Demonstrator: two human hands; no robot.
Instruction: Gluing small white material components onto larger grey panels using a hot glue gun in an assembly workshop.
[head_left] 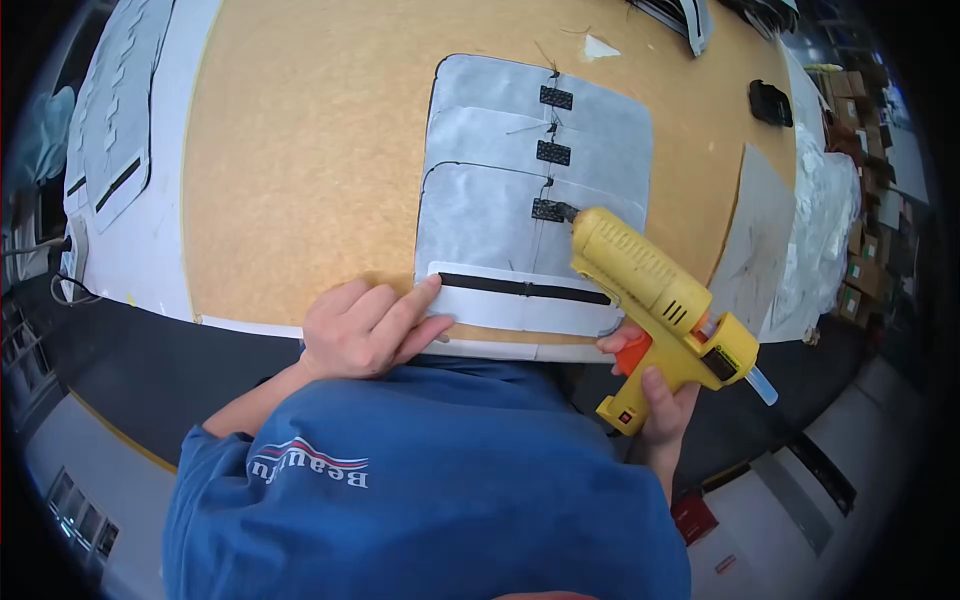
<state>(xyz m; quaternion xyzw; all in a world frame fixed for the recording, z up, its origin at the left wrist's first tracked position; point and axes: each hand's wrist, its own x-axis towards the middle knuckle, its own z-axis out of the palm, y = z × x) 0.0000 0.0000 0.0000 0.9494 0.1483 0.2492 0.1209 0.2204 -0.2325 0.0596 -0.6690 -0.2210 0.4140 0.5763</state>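
Note:
My right hand is wrapped round the handle of a yellow hot glue gun, with fingers at its orange trigger. A clear glue stick sticks out of its back. The dark nozzle is at the lowest of several small black textured patches on stacked grey-white sheets. My left hand rests at the near edge, index fingertip on the left end of a black strip. That strip runs across a white band on the nearest sheet. The left thumb lies apart from the index finger.
A tan board covers the table. More grey-white pieces with black strips lie at the left. Far right are a black object, a grey sheet and clear plastic wrap. A white scrap lies beyond the sheets.

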